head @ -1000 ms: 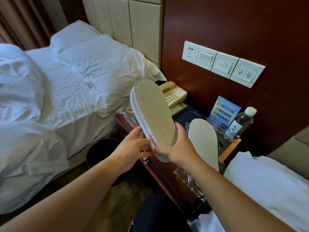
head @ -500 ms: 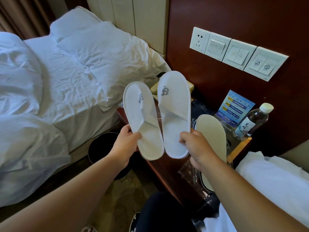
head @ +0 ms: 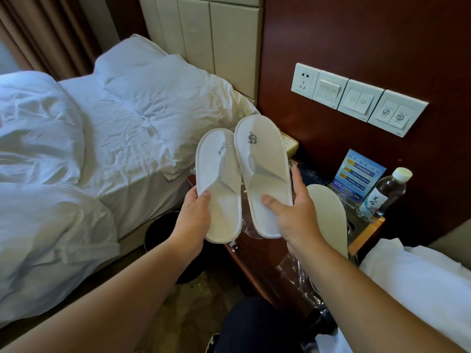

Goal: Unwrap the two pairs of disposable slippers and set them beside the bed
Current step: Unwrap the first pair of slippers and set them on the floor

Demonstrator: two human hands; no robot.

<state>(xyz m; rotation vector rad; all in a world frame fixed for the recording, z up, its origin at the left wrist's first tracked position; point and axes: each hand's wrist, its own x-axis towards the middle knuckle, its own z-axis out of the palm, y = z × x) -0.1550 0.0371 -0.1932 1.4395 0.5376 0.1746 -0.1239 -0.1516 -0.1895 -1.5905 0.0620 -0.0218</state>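
The left hand (head: 193,217) grips one white slipper (head: 219,189) by its heel; the right hand (head: 293,212) grips the other slipper (head: 262,169). They hide much of the tabletop (head: 257,253). At four o'clock, a third slipper (head: 328,220) lies sole-up, partly covered. The bed (head: 102,128) is at nine o'clock.

The two slippers (head: 242,179) were white with grey logos; the bed linen (head: 102,128) at nine o'clock was white, the wall panel (head: 356,42) dark red-brown.

Water bottle (head: 384,193) beside blue card (head: 358,174) — white wall switches (head: 356,99) above.
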